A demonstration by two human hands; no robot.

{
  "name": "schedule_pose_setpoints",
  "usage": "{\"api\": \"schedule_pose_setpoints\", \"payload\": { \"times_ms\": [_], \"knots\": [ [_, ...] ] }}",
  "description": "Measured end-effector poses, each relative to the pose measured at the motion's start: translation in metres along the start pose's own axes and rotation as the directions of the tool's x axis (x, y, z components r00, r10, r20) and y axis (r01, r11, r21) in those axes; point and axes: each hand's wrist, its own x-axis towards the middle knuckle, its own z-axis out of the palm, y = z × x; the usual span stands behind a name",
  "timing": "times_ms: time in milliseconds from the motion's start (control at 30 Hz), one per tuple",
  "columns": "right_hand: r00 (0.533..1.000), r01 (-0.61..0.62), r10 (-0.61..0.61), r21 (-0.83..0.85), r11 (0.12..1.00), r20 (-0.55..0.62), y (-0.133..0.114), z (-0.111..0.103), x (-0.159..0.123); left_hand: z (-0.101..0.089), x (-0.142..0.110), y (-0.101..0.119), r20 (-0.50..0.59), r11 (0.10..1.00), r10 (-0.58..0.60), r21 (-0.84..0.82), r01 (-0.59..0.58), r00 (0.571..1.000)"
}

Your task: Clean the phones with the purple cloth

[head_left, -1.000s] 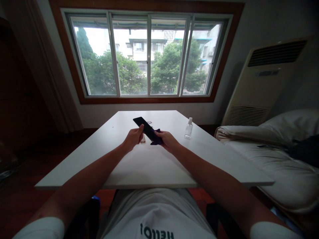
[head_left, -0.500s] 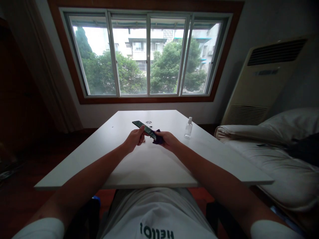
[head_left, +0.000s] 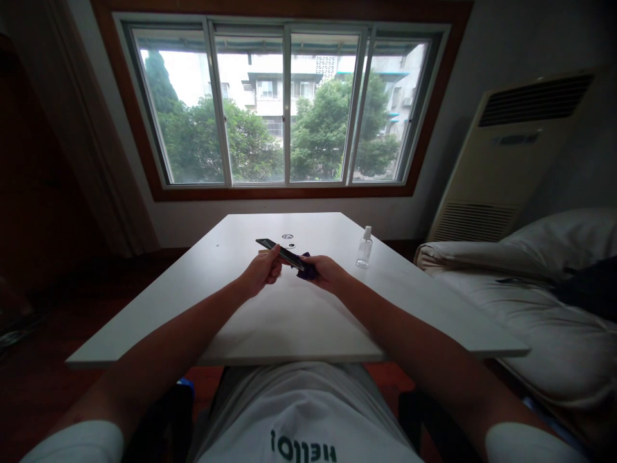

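A black phone (head_left: 278, 251) is held low over the white table (head_left: 289, 308), lying almost flat with its far end pointing away to the left. My left hand (head_left: 260, 271) is closed on its left edge, thumb on top. My right hand (head_left: 326, 271) is closed on the phone's near end together with a dark purple cloth (head_left: 305, 272) bunched under the fingers. Just beyond the phone, two small dark items (head_left: 288, 240) lie on the table; I cannot make out what they are.
A small clear spray bottle (head_left: 365, 247) stands on the table to the right of my hands. A bed with white bedding (head_left: 540, 302) runs along the right side. A floor air conditioner (head_left: 511, 161) stands by the window wall.
The phone has tipped down from a raised, screen-facing tilt to nearly flat and low over the table. Both hands keep their hold and have hardly shifted.
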Motion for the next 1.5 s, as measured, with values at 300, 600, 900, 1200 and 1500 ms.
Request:
{"api": "schedule_pose_setpoints", "payload": {
  "times_ms": [300, 600, 900, 1200, 1500],
  "knots": [
    [1.0, 0.023, -0.022, -0.02, 1.0, 0.019, 0.0, 0.0, -0.001, -0.003, 0.003, -0.002, 0.048, 0.994, -0.082, -0.068, 0.085, 0.995],
    [0.991, 0.13, -0.122, -0.193, 0.973, 0.054, -0.001, -0.009, 0.002, -0.003, -0.001, 0.005, 0.151, 0.989, -0.133, -0.038, 0.14, 0.98],
    [0.942, 0.334, -0.303, -0.32, 0.887, 0.145, -0.011, -0.014, 0.002, -0.003, -0.004, 0.009, 0.102, 0.991, -0.13, 0.038, 0.127, 0.986],
    [0.941, 0.328, -0.278, -0.328, 0.886, 0.191, -0.013, -0.019, 0.001, -0.008, -0.005, 0.006, 0.171, 0.991, -0.051, 0.134, 0.028, 0.984],
    [0.938, 0.336, -0.295, -0.273, 0.901, 0.181, -0.013, -0.017, 0.001, 0.003, -0.011, 0.003, 0.233, 0.989, -0.028, 0.149, -0.008, 0.972]
  ]
}}
